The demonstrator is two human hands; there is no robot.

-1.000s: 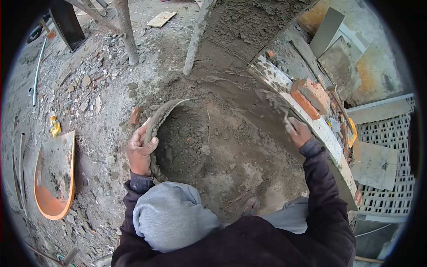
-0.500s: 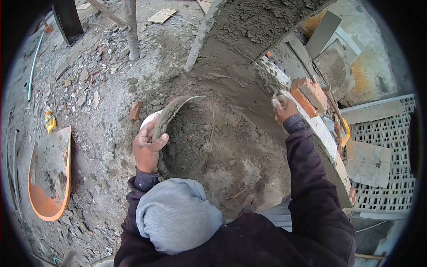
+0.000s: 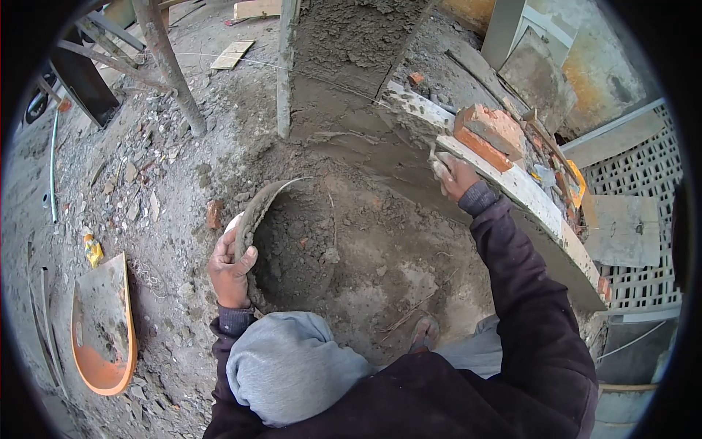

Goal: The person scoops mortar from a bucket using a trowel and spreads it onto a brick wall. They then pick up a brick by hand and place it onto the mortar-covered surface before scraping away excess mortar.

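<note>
My left hand (image 3: 232, 269) grips the near-left rim of a curved pan (image 3: 292, 241) crusted with grey mortar, thumb on the inner side and fingers outside. Wet mortar lies in the pan. My right hand (image 3: 453, 175) is closed round a small tool, perhaps a trowel handle, whose blade I cannot make out. It is beside a low wall (image 3: 409, 172) faced with fresh grey mortar, just left of the white-topped edge (image 3: 541, 197). Red bricks (image 3: 491, 135) rest on that edge beyond my right hand.
An orange-rimmed pan (image 3: 102, 329) lies at the left near a yellow packet (image 3: 93, 250). A wooden post (image 3: 170, 69) and a mortared column (image 3: 351, 44) stand ahead. Rubble covers the left ground; a perforated panel (image 3: 640, 289) is at the right. My foot (image 3: 424, 333) is below.
The camera view has turned, so the column and wall appear further left and the orange-rimmed pan lower. Both hands keep their holds, the right one still beside the wall.
</note>
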